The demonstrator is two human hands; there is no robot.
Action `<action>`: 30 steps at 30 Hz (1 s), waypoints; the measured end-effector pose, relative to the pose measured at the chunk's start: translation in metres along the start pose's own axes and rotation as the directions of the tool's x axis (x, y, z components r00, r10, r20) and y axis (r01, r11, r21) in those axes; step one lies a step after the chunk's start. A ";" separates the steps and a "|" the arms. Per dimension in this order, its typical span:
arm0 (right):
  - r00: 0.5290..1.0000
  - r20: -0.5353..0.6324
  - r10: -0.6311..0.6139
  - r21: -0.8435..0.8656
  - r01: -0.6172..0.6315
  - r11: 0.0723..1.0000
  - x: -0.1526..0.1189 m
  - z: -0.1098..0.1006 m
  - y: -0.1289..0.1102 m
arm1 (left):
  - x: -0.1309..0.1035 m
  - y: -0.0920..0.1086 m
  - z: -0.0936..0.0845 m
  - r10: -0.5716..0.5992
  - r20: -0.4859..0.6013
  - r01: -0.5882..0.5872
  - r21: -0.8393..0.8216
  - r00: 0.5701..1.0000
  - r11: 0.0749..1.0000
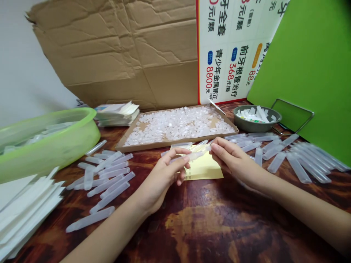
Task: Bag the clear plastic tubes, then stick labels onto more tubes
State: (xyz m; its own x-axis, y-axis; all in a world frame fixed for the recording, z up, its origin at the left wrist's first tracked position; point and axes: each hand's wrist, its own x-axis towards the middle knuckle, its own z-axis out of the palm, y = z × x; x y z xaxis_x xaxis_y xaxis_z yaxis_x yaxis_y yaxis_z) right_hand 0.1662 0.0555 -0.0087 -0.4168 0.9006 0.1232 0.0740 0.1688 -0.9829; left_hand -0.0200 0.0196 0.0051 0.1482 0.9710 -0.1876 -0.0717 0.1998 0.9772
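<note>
My left hand pinches a translucent plastic tube between thumb and fingers, the tube pointing right. At the tube's right end, the closed fingertips of my right hand hold a small clear piece; whether it touches the tube is hard to tell. Both hands are raised over a yellow sheet, on which a few slim clear pieces lie at the back. Behind it, a shallow cardboard tray holds many small clear plastic parts.
Loose translucent tubes lie at left, more tubes at right. A green basin and white paper stack stand far left. A grey bowl holds white strips. Booklets, cardboard and a green panel are behind.
</note>
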 end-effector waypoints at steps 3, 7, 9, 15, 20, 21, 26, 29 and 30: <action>0.997 0.070 0.012 -0.053 -0.008 0.999 -0.001 0.000 0.000 | 0.001 -0.002 -0.001 0.030 -0.039 -0.029 0.024 0.999 0.999; 0.997 0.075 0.016 -0.108 -0.008 0.994 -0.003 0.003 0.000 | 0.000 -0.006 -0.002 0.102 -0.033 -0.096 0.137 0.994 0.986; 0.997 0.076 -0.006 -0.137 0.016 0.990 -0.003 0.004 0.001 | -0.001 -0.007 -0.003 0.128 -0.025 -0.122 0.174 0.991 0.977; 0.990 0.067 -0.126 -0.306 0.141 0.942 -0.006 0.006 0.001 | -0.002 -0.006 -0.003 0.166 -0.018 -0.157 0.240 0.986 0.958; 0.994 0.018 -0.105 -0.338 0.105 0.935 -0.013 0.012 0.002 | -0.005 -0.004 0.000 0.241 -0.005 -0.229 0.301 0.970 0.926; 0.996 0.001 -0.093 -0.306 0.089 0.948 -0.014 0.015 0.004 | -0.006 -0.005 0.001 0.253 -0.009 -0.239 0.301 0.967 0.923; 0.986 -0.158 -0.046 -0.039 0.040 0.998 -0.029 0.033 0.008 | -0.015 -0.016 0.007 0.255 -0.028 -0.245 0.188 0.967 0.951; 0.983 -0.182 -0.036 -0.004 0.036 0.999 -0.039 0.039 0.008 | -0.022 -0.022 0.009 0.254 -0.047 -0.241 0.185 0.966 0.953; 0.984 -0.176 -0.039 -0.016 0.037 0.999 -0.041 0.040 0.008 | -0.024 -0.023 0.009 0.256 -0.054 -0.241 0.196 0.965 0.950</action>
State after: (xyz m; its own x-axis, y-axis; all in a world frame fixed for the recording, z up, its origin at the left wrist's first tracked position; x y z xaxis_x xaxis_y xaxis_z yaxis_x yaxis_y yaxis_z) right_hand 0.1479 0.0043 -0.0266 -0.2530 0.9498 0.1838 0.0733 0.2083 -0.9753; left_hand -0.0125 -0.0094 -0.0116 0.0712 0.9954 0.0637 0.0899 -0.0700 0.9935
